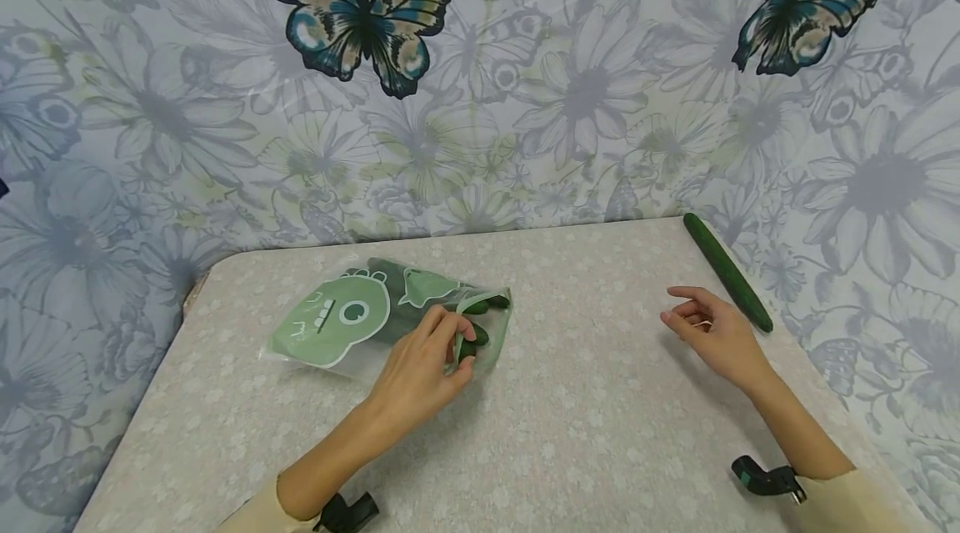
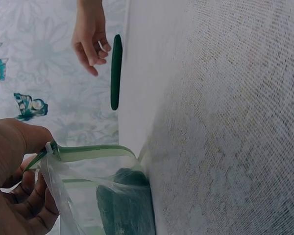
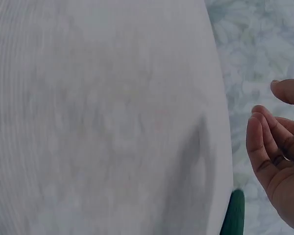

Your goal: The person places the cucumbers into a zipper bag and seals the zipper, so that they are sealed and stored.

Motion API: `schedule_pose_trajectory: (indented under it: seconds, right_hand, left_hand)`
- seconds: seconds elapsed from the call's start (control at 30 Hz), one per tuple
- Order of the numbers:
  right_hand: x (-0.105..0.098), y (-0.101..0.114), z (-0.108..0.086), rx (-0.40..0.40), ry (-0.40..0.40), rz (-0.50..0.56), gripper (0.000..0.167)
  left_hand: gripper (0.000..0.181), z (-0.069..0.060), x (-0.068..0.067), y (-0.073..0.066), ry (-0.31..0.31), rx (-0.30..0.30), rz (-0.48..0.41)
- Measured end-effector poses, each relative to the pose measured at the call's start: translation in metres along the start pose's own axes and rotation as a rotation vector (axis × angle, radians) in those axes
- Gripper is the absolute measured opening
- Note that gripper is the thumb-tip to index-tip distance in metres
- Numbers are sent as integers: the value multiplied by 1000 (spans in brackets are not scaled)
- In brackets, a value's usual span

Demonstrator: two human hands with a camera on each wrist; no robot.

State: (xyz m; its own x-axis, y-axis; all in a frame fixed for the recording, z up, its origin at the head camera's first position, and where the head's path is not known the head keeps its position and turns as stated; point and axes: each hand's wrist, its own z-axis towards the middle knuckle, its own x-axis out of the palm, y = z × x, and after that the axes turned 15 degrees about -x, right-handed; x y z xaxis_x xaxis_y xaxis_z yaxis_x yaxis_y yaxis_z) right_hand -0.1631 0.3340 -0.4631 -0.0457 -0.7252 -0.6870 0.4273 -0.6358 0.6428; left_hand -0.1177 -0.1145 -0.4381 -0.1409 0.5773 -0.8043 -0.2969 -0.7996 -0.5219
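Observation:
A clear zip bag point(image 1: 352, 320) with a green cartoon print lies on the table's left half, its mouth facing right. My left hand point(image 1: 427, 354) pinches the upper edge of that mouth and lifts it, so the bag gapes. Inside, several cucumbers point(image 2: 125, 200) show through the plastic, their ends near the opening. A single long cucumber point(image 1: 727, 272) lies at the table's right edge. Just left of it my right hand point(image 1: 716, 337) hovers above the table, fingers loosely bent, holding nothing. In the right wrist view only the tip of this cucumber point(image 3: 233, 215) shows, below the hand.
The table point(image 1: 585, 399) has a pale floral cloth. Behind it and on both sides hangs a curtain-like backdrop point(image 1: 480, 124) with butterflies and flowers, close to the table's edges. A black wrist camera point(image 1: 767, 479) sits at the right sleeve, another point(image 1: 348, 512) at the left.

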Motion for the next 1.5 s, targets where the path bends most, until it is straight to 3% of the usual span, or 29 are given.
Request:
schedule_pose_trajectory:
  seconds: [0.27, 0.53, 0.63, 0.77, 0.93, 1.03, 1.33, 1.5]
  right_hand:
    - [-21, -36, -9, 43, -59, -80, 48]
    - [-44, -70, -12, 96, -134, -287, 50]
    - [-51, -80, -11, 140, -160, -317, 54]
    - [-58, -87, -11, 217, -125, -307, 63]
    - [-63, -88, -14, 273, 14, -306, 66]
    - [-65, -87, -16, 305, 55, -299, 63]
    - [-65, -89, -14, 339, 41, -272, 61]
    - [-67, -87, -11, 404, 5, -164, 65]
  left_hand:
    - [31, -1, -2, 2, -7, -2, 1]
    - [30, -3, -1, 3, 10, -22, -22]
    - [30, -3, -1, 4, 6, -23, -24]
    - [30, -4, -1, 4, 7, -24, -29]
    - [31, -4, -1, 4, 16, -22, -29]
    - [31, -4, -2, 4, 17, -17, -32]
    - [31, -4, -3, 5, 21, -17, -31]
    - [32, -5, -3, 5, 20, -21, -13]
